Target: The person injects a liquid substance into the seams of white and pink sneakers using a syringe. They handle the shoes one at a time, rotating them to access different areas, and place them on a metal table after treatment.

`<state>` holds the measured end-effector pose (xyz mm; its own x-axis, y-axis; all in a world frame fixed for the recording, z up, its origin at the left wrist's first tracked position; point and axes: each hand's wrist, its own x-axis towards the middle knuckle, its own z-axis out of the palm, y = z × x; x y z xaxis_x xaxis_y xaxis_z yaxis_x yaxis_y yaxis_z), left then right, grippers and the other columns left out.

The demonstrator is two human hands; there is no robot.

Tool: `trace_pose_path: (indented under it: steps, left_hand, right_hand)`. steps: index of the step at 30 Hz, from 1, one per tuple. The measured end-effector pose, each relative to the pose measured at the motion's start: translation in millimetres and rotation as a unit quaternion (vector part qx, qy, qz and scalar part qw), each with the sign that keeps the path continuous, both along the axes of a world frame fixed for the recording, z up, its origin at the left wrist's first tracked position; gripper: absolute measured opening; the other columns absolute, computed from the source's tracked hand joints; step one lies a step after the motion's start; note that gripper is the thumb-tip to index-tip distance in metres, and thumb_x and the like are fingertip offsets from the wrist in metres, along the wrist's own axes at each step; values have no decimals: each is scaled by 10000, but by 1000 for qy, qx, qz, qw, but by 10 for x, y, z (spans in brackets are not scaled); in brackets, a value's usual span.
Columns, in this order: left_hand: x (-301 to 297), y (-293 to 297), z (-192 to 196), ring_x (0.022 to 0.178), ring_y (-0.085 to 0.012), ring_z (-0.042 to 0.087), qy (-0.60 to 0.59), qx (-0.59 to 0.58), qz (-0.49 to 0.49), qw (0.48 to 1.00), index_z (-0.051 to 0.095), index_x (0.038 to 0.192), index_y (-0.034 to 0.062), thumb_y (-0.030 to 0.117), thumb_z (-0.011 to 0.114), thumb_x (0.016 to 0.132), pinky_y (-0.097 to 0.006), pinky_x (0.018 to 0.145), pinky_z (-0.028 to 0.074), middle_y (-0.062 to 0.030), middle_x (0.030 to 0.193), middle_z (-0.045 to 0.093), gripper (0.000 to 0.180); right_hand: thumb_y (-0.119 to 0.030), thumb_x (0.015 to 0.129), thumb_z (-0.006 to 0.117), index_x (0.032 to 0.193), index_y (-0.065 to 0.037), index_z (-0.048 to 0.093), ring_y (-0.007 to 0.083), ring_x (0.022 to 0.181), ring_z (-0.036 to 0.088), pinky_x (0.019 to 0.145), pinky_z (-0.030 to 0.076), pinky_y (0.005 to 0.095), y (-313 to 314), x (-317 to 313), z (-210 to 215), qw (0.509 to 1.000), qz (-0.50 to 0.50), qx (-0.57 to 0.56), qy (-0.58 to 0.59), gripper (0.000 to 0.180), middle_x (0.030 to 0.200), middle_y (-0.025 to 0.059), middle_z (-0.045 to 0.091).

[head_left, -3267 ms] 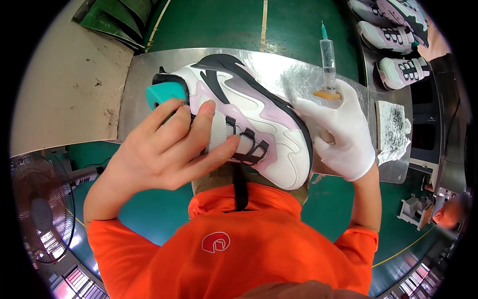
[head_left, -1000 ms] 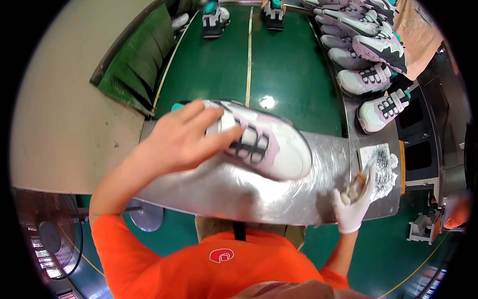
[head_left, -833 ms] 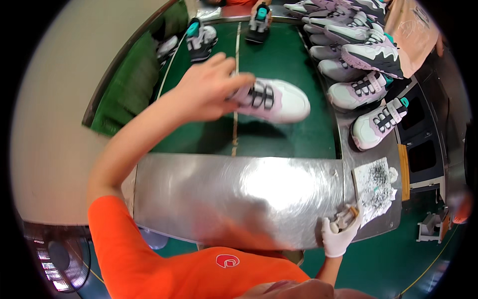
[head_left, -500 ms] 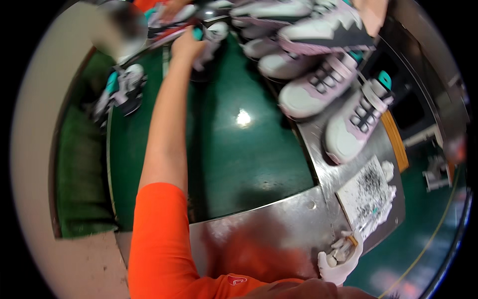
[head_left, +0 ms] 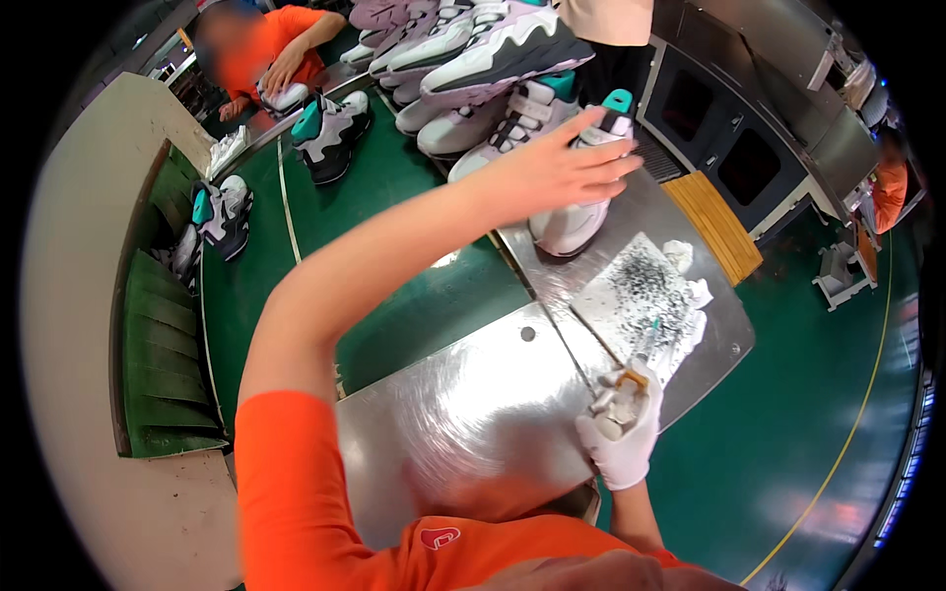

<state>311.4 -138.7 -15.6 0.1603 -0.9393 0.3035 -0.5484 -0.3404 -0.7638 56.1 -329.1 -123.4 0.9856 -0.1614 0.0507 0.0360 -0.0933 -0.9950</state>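
My bare left hand (head_left: 591, 167) reaches across to the right, fingers stretched out and apart over the laced upper of a white and pink sneaker (head_left: 569, 229) with a teal tab. Whether the fingers touch the shoe, I cannot tell. My right hand (head_left: 631, 433), in a white glove, is curled palm up over the steel table. In it lie several pale lumps (head_left: 613, 422) and a yellow-brown piece (head_left: 631, 378); their exact kind is unclear. Beside it lies a white sheet (head_left: 613, 286) covered with black specks. A grey, black and white sneaker (head_left: 330, 138) stands on the green conveyor belt.
More sneakers (head_left: 473, 59) are piled at the back. Another sneaker (head_left: 227, 217) sits by the belt's left edge. Across the belt, a co-worker in orange (head_left: 281, 49) handles a shoe. The steel table (head_left: 443, 394) lies before me; a wooden board (head_left: 711, 227) is to the right.
My left hand has let go of the sneaker on the belt and swung right to the near white and pink one. The view has shifted. My right hand still holds the small pieces.
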Motion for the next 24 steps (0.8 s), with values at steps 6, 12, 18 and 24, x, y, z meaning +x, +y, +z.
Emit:
trace_pose_path:
  steps: [6, 12, 18, 24]
  left_hand:
    - [928, -385, -81, 1007, -184, 577, -129, 129, -74, 980, 600, 853, 136, 147, 613, 751, -436, 1127, 310, 12, 892, 583, 103]
    - [-297, 186, 436, 993, -171, 535, -148, 94, 110, 978, 559, 1101, 127, 192, 584, 781, -367, 862, 435, -28, 1104, 569, 328]
    - [-2535, 890, 719, 849, -234, 542, -22, -30, 274, 961, 537, 1314, 102, 153, 648, 747, -327, 795, 482, -137, 1164, 577, 580]
    - [-4195, 1034, 427, 733, -223, 516, 131, -81, 374, 914, 615, 1215, 126, 136, 668, 779, -304, 695, 458, -186, 1061, 626, 440]
  right_hand:
    - [23, 626, 802, 1306, -20, 322, 100, 762, 487, 711, 455, 243, -7, 41, -100, 997, 35, 37, -54, 834, 1051, 106, 482]
    - [80, 665, 697, 1314, -53, 346, 109, 812, 526, 733, 481, 259, -95, 77, -63, 996, 56, 71, -21, 749, 1066, 88, 483]
    - [54, 667, 695, 1301, -39, 346, 100, 805, 504, 694, 469, 239, -172, 37, 54, 987, 122, 100, -5, 730, 1007, 62, 485]
    - [-69, 706, 756, 1248, -10, 473, 129, 883, 532, 786, 464, 253, -365, 96, 160, 981, 179, -71, 7, 614, 1006, 57, 548]
